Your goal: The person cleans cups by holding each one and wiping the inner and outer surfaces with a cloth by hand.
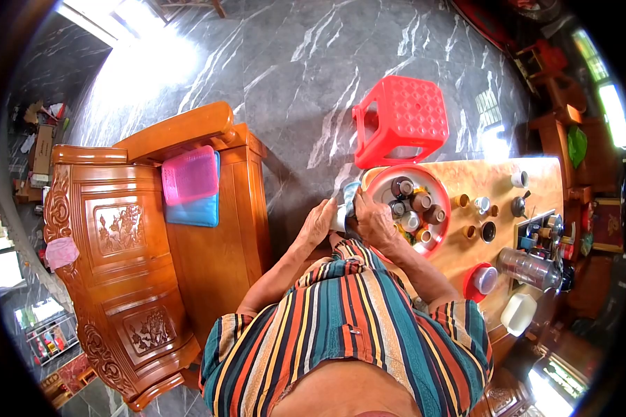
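Note:
My left hand is closed round a white cup, which is partly hidden between my hands. My right hand is closed on a light blue and white cloth right beside the cup. Whether the cloth touches the cup is hard to make out. Just right of my right hand, a round tray with a red rim rests on the table, holding several brown, dark and yellowish cups and a silvery round piece.
A red plastic stool stands beyond the wooden table. Small cups, a teapot, a clear plastic bottle and a white container occupy the table. On my left, a carved wooden bench bears a pink basket.

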The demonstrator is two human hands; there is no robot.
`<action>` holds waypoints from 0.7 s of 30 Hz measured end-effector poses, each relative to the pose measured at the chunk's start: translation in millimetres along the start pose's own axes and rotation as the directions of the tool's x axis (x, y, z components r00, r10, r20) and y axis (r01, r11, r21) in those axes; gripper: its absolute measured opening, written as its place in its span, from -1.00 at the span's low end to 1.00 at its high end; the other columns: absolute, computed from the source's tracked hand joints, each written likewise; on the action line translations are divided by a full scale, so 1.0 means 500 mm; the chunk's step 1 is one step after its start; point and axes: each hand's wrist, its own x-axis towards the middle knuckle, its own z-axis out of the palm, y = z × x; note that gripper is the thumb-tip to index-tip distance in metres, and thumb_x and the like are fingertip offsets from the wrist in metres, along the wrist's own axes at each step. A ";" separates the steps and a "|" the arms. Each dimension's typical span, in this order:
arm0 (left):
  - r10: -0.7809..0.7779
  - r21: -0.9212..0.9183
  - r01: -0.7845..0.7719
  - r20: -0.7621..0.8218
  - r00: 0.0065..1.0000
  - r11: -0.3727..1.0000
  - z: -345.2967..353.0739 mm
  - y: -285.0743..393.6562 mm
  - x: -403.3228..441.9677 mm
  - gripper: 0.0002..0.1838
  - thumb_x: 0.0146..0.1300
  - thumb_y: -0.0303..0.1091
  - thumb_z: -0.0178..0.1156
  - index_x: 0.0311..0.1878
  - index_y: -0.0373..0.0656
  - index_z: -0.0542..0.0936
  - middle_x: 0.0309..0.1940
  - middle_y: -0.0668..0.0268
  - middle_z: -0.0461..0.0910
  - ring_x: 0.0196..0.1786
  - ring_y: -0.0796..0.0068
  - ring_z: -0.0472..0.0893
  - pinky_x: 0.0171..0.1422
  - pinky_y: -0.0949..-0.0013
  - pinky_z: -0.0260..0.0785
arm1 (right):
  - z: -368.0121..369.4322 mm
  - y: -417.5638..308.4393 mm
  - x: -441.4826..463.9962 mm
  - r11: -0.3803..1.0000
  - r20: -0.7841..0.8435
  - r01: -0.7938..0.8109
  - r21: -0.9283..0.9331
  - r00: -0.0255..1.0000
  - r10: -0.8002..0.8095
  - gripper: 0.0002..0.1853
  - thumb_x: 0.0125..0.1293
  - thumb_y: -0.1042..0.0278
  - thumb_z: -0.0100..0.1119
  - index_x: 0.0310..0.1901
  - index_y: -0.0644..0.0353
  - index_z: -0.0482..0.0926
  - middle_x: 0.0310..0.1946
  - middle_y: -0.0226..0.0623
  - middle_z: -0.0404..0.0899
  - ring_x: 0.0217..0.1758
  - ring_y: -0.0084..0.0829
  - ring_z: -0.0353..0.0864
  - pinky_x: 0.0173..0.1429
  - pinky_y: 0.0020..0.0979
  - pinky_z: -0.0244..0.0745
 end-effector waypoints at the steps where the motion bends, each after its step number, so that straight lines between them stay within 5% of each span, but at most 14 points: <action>1: -0.225 -0.166 0.238 0.092 0.970 0.957 0.002 0.021 -0.004 -0.48 0.42 0.09 -0.18 -0.24 -0.26 0.45 -0.44 0.14 0.48 -0.36 0.25 0.48 -0.23 0.25 0.33 | -0.002 0.001 -0.001 1.000 0.000 0.000 0.000 1.000 0.000 -0.58 0.03 0.34 0.32 -0.10 0.29 0.41 -0.22 0.00 0.49 -0.30 0.03 0.58 -0.31 -0.14 0.50; 2: -0.416 -0.300 0.466 0.218 0.883 0.832 0.004 0.035 -0.005 -0.48 0.41 0.09 -0.16 -0.24 -0.26 0.47 -0.41 0.17 0.51 -0.35 0.32 0.50 -0.23 0.27 0.33 | -0.006 0.001 -0.002 0.996 -0.004 0.071 -0.049 0.997 -0.071 -0.60 0.02 0.35 0.31 -0.12 0.27 0.40 -0.26 -0.03 0.47 -0.32 0.01 0.58 -0.33 -0.15 0.50; 3: -0.413 -0.299 0.463 0.219 0.884 0.834 0.009 0.035 -0.007 -0.48 0.41 0.09 -0.16 -0.24 -0.26 0.47 -0.41 0.17 0.51 -0.35 0.32 0.50 -0.23 0.27 0.33 | -0.014 -0.002 -0.001 0.985 -0.006 0.141 -0.100 0.990 -0.142 -0.62 0.02 0.36 0.31 -0.15 0.25 0.39 -0.30 -0.06 0.45 -0.33 -0.01 0.58 -0.34 -0.15 0.50; 5: -0.258 -0.276 0.278 0.105 0.960 0.920 0.018 0.021 -0.015 -0.47 0.41 0.10 -0.15 -0.20 -0.25 0.49 -0.37 0.21 0.55 -0.32 0.41 0.51 -0.23 0.30 0.35 | -0.016 -0.005 -0.002 0.982 -0.066 0.166 -0.089 0.983 -0.172 -0.66 0.02 0.40 0.28 -0.19 0.22 0.38 -0.34 -0.09 0.41 -0.34 -0.04 0.58 -0.35 -0.17 0.49; 11: 0.036 0.027 -0.033 -0.128 0.991 0.999 0.030 0.019 -0.033 -0.52 0.43 0.09 -0.17 -0.15 -0.22 0.38 -0.41 -0.04 0.51 -0.30 -0.08 0.53 -0.20 0.16 0.36 | 0.009 0.005 -0.009 0.996 -0.066 -0.081 0.041 0.994 0.084 -0.70 0.04 0.46 0.21 -0.18 0.23 0.39 -0.33 -0.02 0.49 -0.29 0.08 0.57 -0.29 -0.05 0.45; 12: 0.054 0.092 -0.040 -0.152 0.987 0.995 0.028 0.042 -0.039 -0.54 0.43 0.07 -0.18 -0.13 -0.22 0.36 -0.43 -0.04 0.52 -0.31 -0.10 0.55 -0.22 0.14 0.37 | 0.013 0.005 -0.009 0.972 -0.055 -0.122 0.202 0.989 0.135 -0.74 0.05 0.46 0.19 -0.20 0.26 0.42 -0.36 0.02 0.53 -0.27 0.13 0.57 -0.27 -0.06 0.46; 13: 0.072 0.157 -0.044 -0.175 0.982 0.987 0.027 0.053 -0.042 -0.56 0.44 0.05 -0.19 -0.10 -0.22 0.35 -0.45 -0.04 0.53 -0.32 -0.12 0.57 -0.24 0.11 0.38 | 0.016 0.004 -0.008 0.920 -0.035 -0.159 0.357 0.982 0.183 -0.77 0.06 0.45 0.18 -0.21 0.29 0.46 -0.38 0.06 0.57 -0.25 0.17 0.57 -0.24 -0.07 0.46; 14: 0.132 0.230 -0.090 -0.176 0.975 0.969 0.026 0.045 -0.041 -0.60 0.44 -0.01 -0.18 -0.06 -0.21 0.33 -0.47 -0.04 0.54 -0.36 -0.10 0.59 -0.27 0.08 0.40 | 0.017 0.003 -0.007 0.839 0.045 -0.212 0.501 0.975 0.219 -0.81 0.15 0.43 0.14 -0.22 0.33 0.54 -0.45 -0.04 0.63 -0.30 -0.02 0.66 -0.23 -0.20 0.49; 15: 0.132 0.230 -0.090 -0.176 0.975 0.969 0.027 0.050 -0.043 -0.60 0.44 -0.01 -0.18 -0.06 -0.21 0.33 -0.47 -0.04 0.54 -0.36 -0.10 0.59 -0.27 0.08 0.40 | 0.035 0.019 -0.013 0.839 0.046 -0.211 0.501 0.975 0.218 -0.81 0.15 0.43 0.14 -0.22 0.33 0.54 -0.45 -0.04 0.63 -0.30 -0.02 0.66 -0.23 -0.20 0.49; 18: 0.303 0.341 -0.241 -0.141 0.942 0.909 0.026 0.055 -0.047 -0.61 0.37 -0.05 -0.06 -0.07 -0.25 0.35 -0.47 0.02 0.54 -0.39 0.01 0.61 -0.29 0.13 0.43 | 0.078 0.056 -0.027 0.630 0.300 -0.376 0.679 0.926 0.230 -0.76 0.30 0.33 0.11 -0.10 0.27 0.59 -0.41 -0.40 0.63 -0.35 -0.59 0.58 -0.26 -0.40 0.51; 19: 0.304 0.341 -0.241 -0.142 0.942 0.909 0.023 0.047 -0.044 -0.61 0.37 -0.05 -0.06 -0.07 -0.25 0.35 -0.47 0.02 0.54 -0.39 0.01 0.61 -0.29 0.13 0.43 | 0.079 0.054 -0.027 0.631 0.299 -0.376 0.679 0.926 0.230 -0.76 0.30 0.33 0.11 -0.10 0.27 0.59 -0.41 -0.40 0.63 -0.35 -0.59 0.58 -0.26 -0.40 0.51; 21: 0.515 0.448 -0.427 -0.092 0.852 0.786 0.022 0.040 -0.042 -0.57 0.31 -0.03 0.02 -0.05 -0.26 0.37 -0.41 0.05 0.55 -0.39 0.05 0.60 -0.29 0.14 0.44 | 0.081 0.050 -0.034 0.188 0.512 -0.547 0.815 0.834 0.207 -0.79 0.27 0.36 0.09 -0.14 0.21 0.64 -0.33 -0.41 0.66 -0.27 -0.55 0.60 -0.15 -0.38 0.50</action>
